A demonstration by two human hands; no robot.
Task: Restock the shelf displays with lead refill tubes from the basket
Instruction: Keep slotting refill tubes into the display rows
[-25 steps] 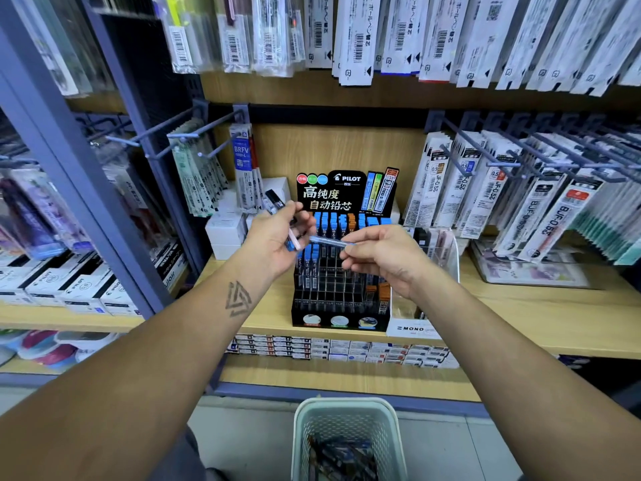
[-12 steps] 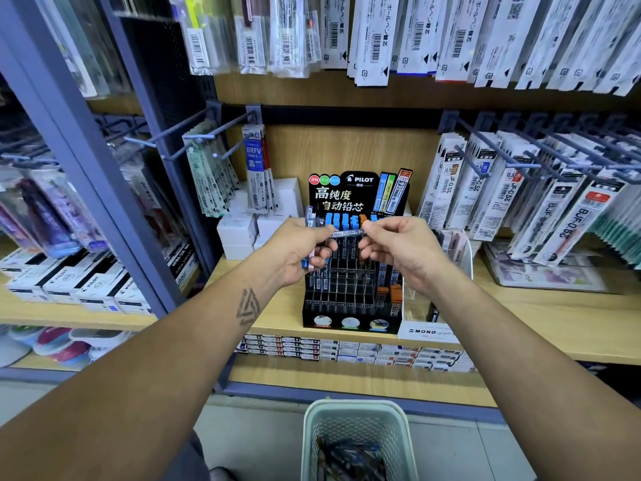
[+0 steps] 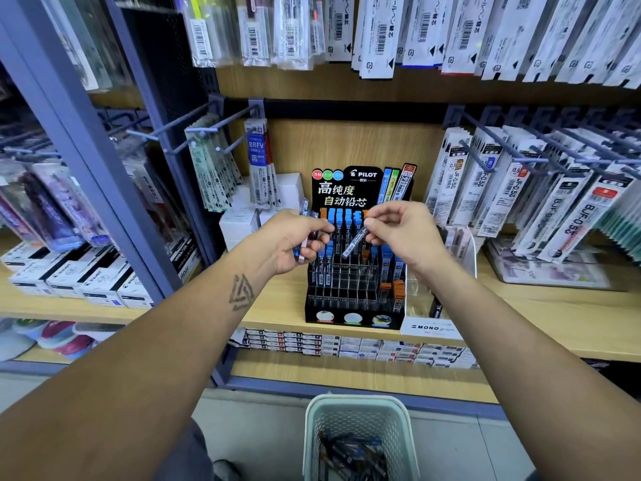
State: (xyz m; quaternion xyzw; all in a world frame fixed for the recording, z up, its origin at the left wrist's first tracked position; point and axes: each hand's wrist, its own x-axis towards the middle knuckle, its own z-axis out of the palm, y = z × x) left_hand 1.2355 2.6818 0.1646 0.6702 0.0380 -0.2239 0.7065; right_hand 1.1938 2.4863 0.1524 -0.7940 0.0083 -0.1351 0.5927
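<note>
Now tilted lead refill tube (image 3: 354, 243) in right hand (image 3: 404, 234) grip, above display rack (image 3: 353, 300).

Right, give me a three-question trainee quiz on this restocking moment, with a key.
1. True or false: the basket sits on the shelf beside the black Pilot display rack.
2. Which hand pinches a single lead refill tube over the rack? A) left B) right
3. Fill in: the left hand grips a ____ of tubes.

Key: 1 false, it stands on the floor below; 2 B, the right hand; 3 bunch.
</note>
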